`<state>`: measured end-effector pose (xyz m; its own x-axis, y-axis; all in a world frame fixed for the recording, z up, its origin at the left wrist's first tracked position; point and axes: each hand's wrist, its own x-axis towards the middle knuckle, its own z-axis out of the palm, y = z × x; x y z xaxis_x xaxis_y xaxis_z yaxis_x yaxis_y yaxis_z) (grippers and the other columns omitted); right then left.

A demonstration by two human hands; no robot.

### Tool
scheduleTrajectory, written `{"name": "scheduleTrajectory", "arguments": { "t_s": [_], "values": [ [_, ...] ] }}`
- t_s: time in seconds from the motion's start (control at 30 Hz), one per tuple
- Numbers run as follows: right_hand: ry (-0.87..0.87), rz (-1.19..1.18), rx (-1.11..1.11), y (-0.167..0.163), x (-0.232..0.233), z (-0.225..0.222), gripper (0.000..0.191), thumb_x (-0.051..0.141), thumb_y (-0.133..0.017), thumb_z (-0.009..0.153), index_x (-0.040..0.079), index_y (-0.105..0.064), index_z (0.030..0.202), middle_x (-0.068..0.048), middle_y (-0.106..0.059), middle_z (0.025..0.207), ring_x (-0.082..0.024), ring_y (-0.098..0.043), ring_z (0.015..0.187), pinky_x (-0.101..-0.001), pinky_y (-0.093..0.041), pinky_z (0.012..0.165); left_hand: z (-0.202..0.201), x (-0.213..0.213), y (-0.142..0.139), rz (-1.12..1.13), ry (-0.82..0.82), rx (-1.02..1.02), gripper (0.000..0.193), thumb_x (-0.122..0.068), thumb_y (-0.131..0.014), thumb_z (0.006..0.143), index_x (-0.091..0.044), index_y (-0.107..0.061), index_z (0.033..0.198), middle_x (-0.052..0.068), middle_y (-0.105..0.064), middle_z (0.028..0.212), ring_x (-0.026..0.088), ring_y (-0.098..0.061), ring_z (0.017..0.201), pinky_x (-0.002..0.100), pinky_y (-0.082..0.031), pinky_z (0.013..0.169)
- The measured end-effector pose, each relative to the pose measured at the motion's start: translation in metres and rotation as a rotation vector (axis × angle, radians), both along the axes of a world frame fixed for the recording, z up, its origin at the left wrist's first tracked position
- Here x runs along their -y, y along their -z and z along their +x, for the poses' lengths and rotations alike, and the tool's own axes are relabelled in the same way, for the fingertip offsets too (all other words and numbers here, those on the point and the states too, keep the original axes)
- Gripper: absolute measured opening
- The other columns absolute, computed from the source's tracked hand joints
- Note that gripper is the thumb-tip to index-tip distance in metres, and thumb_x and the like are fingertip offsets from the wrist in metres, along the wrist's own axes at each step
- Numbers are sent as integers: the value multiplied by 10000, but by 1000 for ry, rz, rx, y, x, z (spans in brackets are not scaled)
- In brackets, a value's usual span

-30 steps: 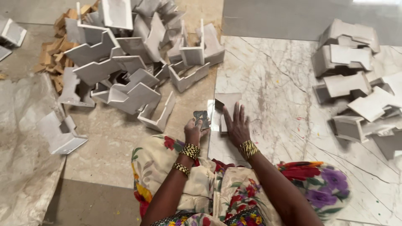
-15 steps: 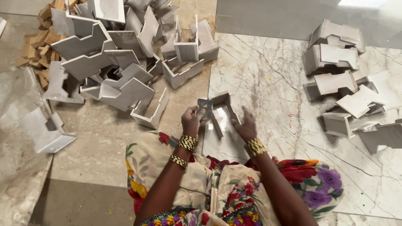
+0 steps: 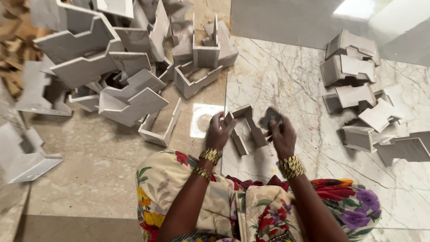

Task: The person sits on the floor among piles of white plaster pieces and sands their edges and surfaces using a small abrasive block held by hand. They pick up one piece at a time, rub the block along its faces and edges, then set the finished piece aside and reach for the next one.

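– What is the floor like?
– Near the person it is smooth stone. On the right lies a shiny marble floor (image 3: 313, 89) with thin dark veins, and on the left a dull beige floor (image 3: 98, 166). The person sits on it, in a cloth with big flowers (image 3: 233, 201).

– What are the hands doing?
– The left hand (image 3: 218, 133) grips one end of a grey folded card piece (image 3: 245, 127). It is bent into a tray shape with flat walls and sharp corners, and it stands on the marble just in front of the knees. The right hand (image 3: 281, 136) is closed on a small dark pad (image 3: 270, 117), held beside the piece. Both wrists wear gold bangles (image 3: 291, 166).

– And farther off?
– To the left a white square paper (image 3: 201, 118) lies flat. Behind it is a big heap of grey folded pieces (image 3: 121, 67), all corners and steps. On the right a smaller stack (image 3: 358, 89) sits on the marble. Brown scraps (image 3: 13, 49) lie far left.
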<state>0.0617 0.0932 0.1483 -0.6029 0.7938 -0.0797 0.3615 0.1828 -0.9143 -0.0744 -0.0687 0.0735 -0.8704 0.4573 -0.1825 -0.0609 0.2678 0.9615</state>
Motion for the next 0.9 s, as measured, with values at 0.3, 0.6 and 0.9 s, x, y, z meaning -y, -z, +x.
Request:
{"name": "scheduleTrajectory", "arguments": {
  "t_s": [0.3, 0.6, 0.9],
  "values": [
    [-423, 909, 98, -5, 33, -88, 309, 115, -654, 896, 111, -624, 1204, -132, -734, 941, -292, -727, 760, -421, -581, 627, -3, -24, 39, -25, 162, -214, 1053, -300, -820, 727, -175, -279, 1622, 214, -447, 1539, 407, -408, 1427, 489, -358, 1179],
    [-622, 835, 185, -14, 39, -93, 330, 69, -692, 906, 158, -623, 1215, -98, -722, 1015, -228, -721, 772, -368, -606, 645, 0, -28, 40, 130, 199, -165, 1010, -260, -797, 786, -163, -250, 1630, 196, -528, 1491, 323, -499, 1396, 431, -381, 1214],
    [-513, 546, 171, 21, 44, 0, 452, 27, -618, 884, 94, -576, 1329, -135, -757, 943, -317, -742, 812, -436, -589, 699, 7, -22, 34, -30, -96, 49, 842, -565, -692, 928, 21, -439, 1477, 284, -533, 1453, 367, -532, 1363, 405, -423, 1137]
  ]
}}
